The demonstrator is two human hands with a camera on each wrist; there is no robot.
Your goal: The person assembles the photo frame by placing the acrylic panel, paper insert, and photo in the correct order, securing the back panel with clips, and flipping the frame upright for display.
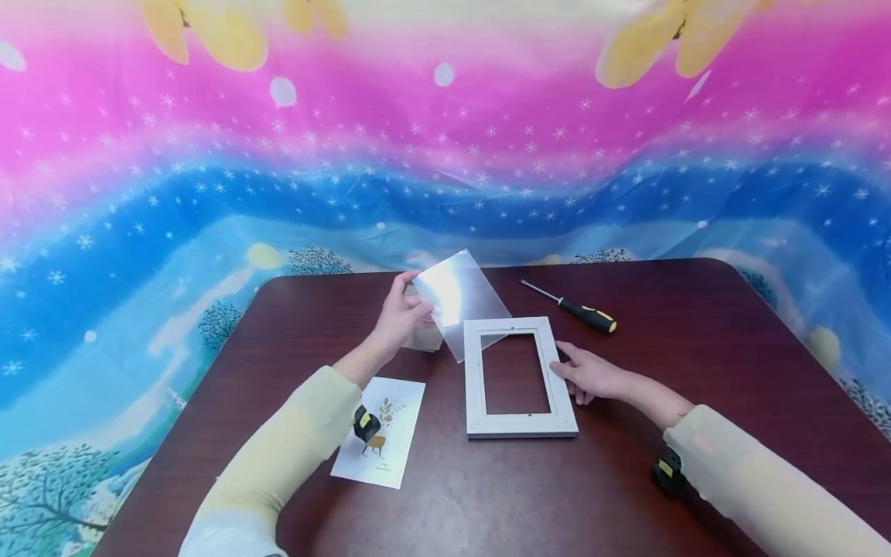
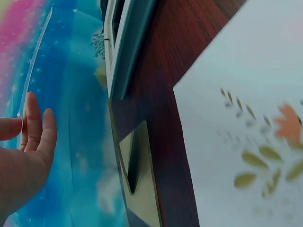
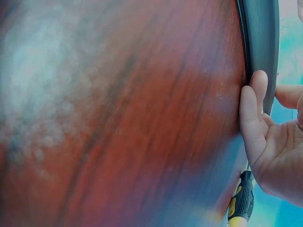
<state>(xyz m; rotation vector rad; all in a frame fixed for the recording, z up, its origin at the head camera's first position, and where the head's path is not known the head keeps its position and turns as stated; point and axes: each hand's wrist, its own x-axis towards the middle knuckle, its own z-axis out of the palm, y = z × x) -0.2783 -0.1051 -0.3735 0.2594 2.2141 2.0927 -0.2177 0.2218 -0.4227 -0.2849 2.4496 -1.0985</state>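
My left hand (image 1: 401,316) pinches a clear plastic sheet (image 1: 487,298) by its left edge, between thumb and fingers. Tilted and catching a bright glare, the sheet stands off the table, its lower right part behind the white picture frame (image 1: 473,387). Edge-on, the same sheet (image 2: 35,56) appears in the left wrist view above the fingers. My right hand (image 1: 588,374) grips the frame's right side, thumb on top and fingers underneath. The frame's opening shows bare table through it. Below the left hand lies a card (image 1: 400,456) printed with a plant and chair, partly covered by the sleeve.
A black and yellow screwdriver (image 1: 588,316) lies at the back right, beyond the frame. Behind the left hand sits a beige board (image 1: 423,339), with a raised flap visible in the left wrist view. A patterned cloth (image 1: 445,155) hangs behind the dark table (image 1: 647,309).
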